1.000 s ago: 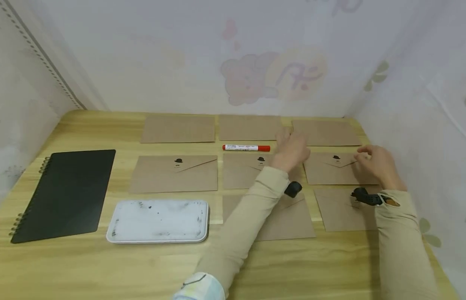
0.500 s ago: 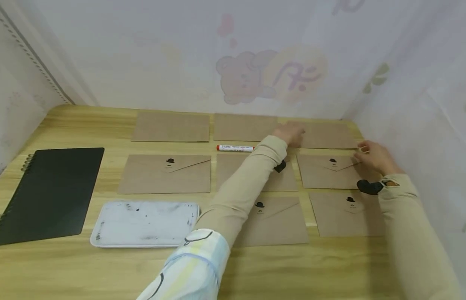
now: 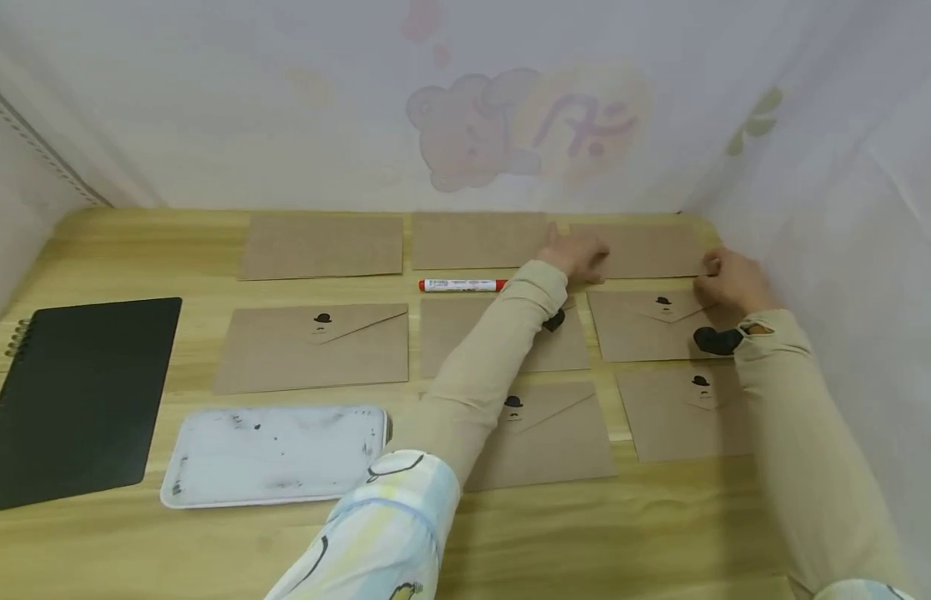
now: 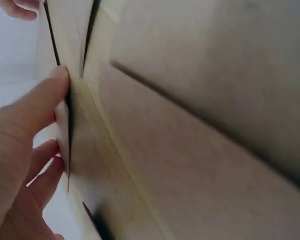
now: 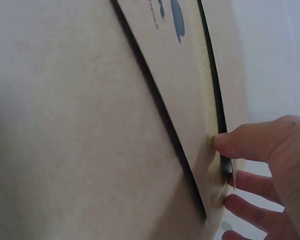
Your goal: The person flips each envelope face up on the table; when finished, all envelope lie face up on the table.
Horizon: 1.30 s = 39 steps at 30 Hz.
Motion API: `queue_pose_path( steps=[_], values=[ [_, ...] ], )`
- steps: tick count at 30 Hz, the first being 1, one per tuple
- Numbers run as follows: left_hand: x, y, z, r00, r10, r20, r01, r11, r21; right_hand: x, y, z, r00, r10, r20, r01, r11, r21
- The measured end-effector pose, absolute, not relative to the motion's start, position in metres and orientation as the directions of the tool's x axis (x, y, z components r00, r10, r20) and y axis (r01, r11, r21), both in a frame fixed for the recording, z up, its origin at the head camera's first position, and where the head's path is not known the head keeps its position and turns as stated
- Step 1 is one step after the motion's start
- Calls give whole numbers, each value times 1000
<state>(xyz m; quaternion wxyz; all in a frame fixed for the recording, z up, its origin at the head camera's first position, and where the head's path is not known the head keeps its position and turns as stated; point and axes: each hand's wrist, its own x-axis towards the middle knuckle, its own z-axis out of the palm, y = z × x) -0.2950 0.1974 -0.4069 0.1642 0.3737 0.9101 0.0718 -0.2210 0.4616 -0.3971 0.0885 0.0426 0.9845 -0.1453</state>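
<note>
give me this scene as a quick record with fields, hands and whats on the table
left hand: at the left edge of the far right envelope, thumb on its edge
right hand: at the same envelope's right edge, fingers curled at it
grip: both hands pinch the edges, going by the wrist views
envelopes: eight brown ones in three rows
pen: red, between far and middle rows
tray: white, smudged, near left
notebook: black, spiral-bound, far left
table: light wood

envelopes [image 3: 636,248]: matt kraft paper | table [image 3: 585,533]: smooth wood
</note>
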Motion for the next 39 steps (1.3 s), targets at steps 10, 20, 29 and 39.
queue_pose_path(
  steps=[10, 20, 29, 39],
  values=[
    [-298, 205, -412, -550, 835, -22, 764, 514, 391, -210, 459, -387, -982, 43, -186, 115, 910, -398],
    [-308, 195, -414, -798, 601, 34, 481, 603, 637, -204, 455, -390, -969, 248, 18, 186, 770, -610],
    [-301, 194, -413, -885, 465, -11, 316, 618, 720, -207, 446, -399, -885, 445, 137, 139, 534, -834],
    [-297, 201, -414, -965, 246, -86, 85, 610, 787, -218, 430, -401, -826, 425, 370, 27, 685, -728]
  ],
)
